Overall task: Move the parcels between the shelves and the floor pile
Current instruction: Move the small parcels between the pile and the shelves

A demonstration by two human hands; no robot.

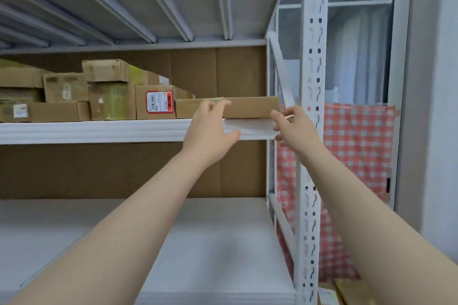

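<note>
This is a storeroom for packages. A white steel rack with a slotted upright (pixel 313 131) carries wide, deep shelves (pixel 99 131), and brown cardboard sheets (pixel 223 72) line its back. Taped cardboard parcels (pixel 111 104) sit stacked 2 and 3 high on 1 shelf, 1 of them bearing a red-edged barcode shipping label (pixel 159 101). Behind the rack hang a red-checked cloth (pixel 359 143) and a pale curtain (pixel 357 57).

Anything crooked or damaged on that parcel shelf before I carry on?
The top box of the left stack sits tilted, its flaps crumpled, and the pile under it is uneven. The flat box between the left hand and right hand lies square along the shelf edge.
</note>
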